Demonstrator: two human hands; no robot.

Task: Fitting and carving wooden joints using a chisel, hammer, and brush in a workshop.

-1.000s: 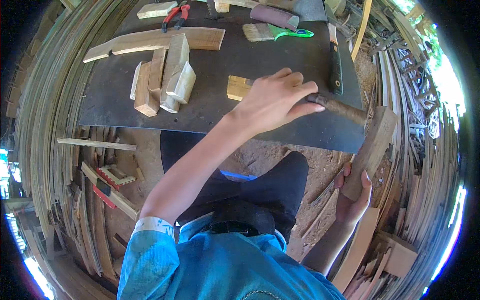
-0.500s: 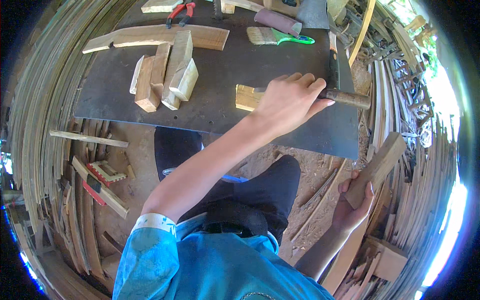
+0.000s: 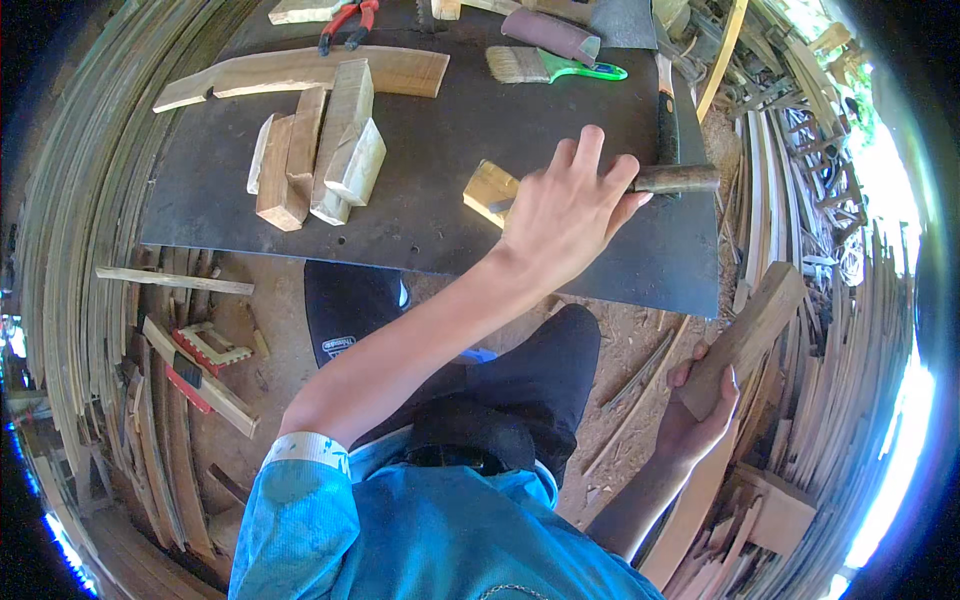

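Observation:
My left hand (image 3: 575, 200) is over the right part of the dark tabletop (image 3: 440, 150), fingers curled round a chisel. The chisel's round dark wooden handle (image 3: 680, 179) sticks out to the right of the hand, and a bit of grey metal shows on the other side. Touching that metal, or just under it, is a small yellowish wood block (image 3: 489, 188), partly hidden by the hand. Off the table's near right corner, my right hand (image 3: 703, 405) grips the lower end of a long brown wood block (image 3: 748, 335), which slants up to the right.
Several short wood blocks (image 3: 345, 160) stand left on the table, before a long curved board (image 3: 330, 73). Red-handled pliers (image 3: 348, 25), a green-handled brush (image 3: 550, 66), a rolled sandpaper sheet (image 3: 550, 36) and a saw (image 3: 667, 110) lie farther back. Stacked wood strips flank both sides.
My left hand has shifted slightly, lifting its fingers a little, and the chisel handle has moved left and up. The small block has turned. My right hand has barely moved.

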